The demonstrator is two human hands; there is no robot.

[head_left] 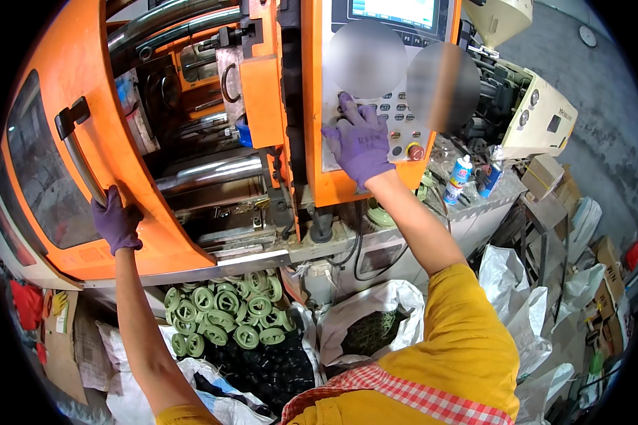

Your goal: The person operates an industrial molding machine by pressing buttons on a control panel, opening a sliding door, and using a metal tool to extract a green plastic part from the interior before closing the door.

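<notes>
"Beginning nearest, how do the fingers stand?"

"The purple-gloved left hand curls its fingers around the lower end of a long, curved metal handle on the orange, windowed machine door; the thumb's placement cannot be told."

"And farther off?"

"The purple-gloved right hand holds its fingers partly spread, index extended; the small, dark buttons of the grey control panel lie at and to the right of that fingertip. Whether one is pressed cannot be told."

"What makes the step sound?"

"Probably a steady door grip, one fingertip meeting one button squarely, and both hands clear of the shiny steel rods beyond."
</notes>
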